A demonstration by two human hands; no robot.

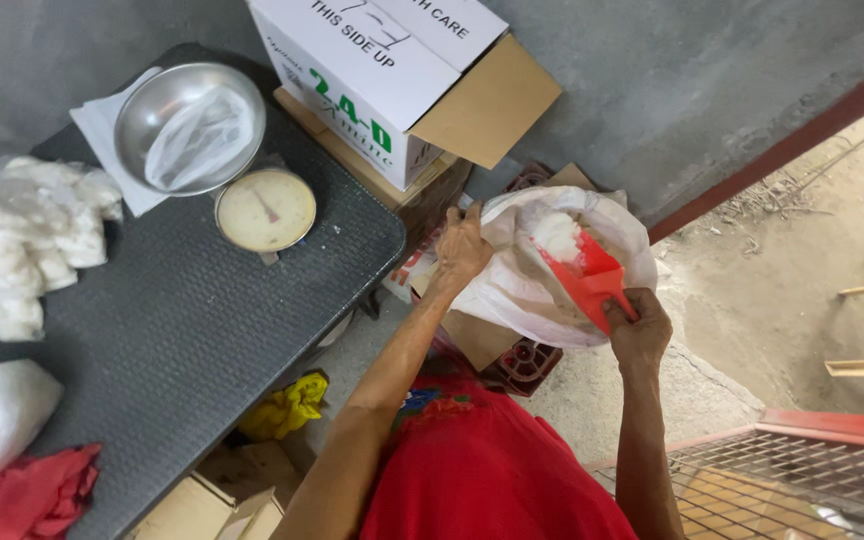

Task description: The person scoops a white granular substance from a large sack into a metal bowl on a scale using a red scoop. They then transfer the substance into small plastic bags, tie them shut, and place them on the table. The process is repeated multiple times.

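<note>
Table [182, 330], one big dark one, fills the left side. One white cardboard box [372, 80] with open flaps stands by the grey wall. One big white plastic bag [532, 280] sits low between the table and the wall, and its mouth is open. White powder [557, 235] shows inside the bag. The left hand [460, 250] pinches the bag's rim and holds it open. The right hand [637, 325] is closed tight around the handle of one red scoop [587, 272], and the scoop's front is down in the bag. One shiny metal bowl [190, 125] on the table holds one thin clear bag. One round scale dial [266, 210] sits just under the bowl. One red cloth [27, 495] lies at the table's near corner.
</note>
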